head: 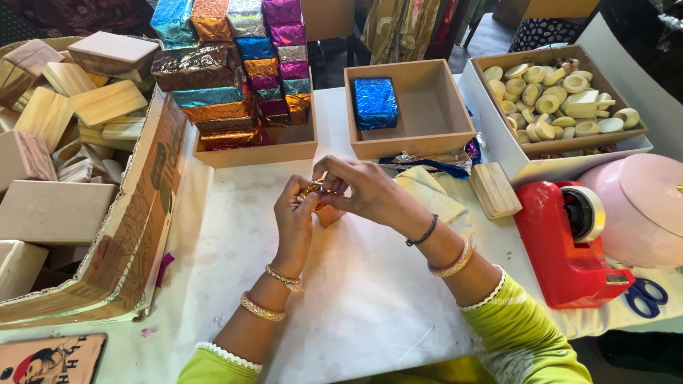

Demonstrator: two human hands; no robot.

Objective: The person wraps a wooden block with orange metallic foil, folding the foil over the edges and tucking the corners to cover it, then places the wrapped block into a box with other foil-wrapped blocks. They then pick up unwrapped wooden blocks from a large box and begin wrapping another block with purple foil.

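My left hand (296, 213) and my right hand (356, 186) meet over the middle of the white-covered table (356, 299). Both pinch a small gold-foil piece (311, 189) between their fingertips; a tan block (327, 214) peeks out just under them. Most of the piece is hidden by my fingers. Bangles sit on both wrists, and green sleeves cover my forearms.
A wooden tray (284, 148) stacked with foil-wrapped blocks stands behind, beside a tray (441, 135) holding one blue wrapped block (375, 103). A cardboard box (128, 242) of bare wooden blocks is left. Right: a box of wooden rings (555, 92), red tape dispenser (562, 249), pink lidded pot (640, 206), blue scissors (646, 295), loose wooden block (494, 189).
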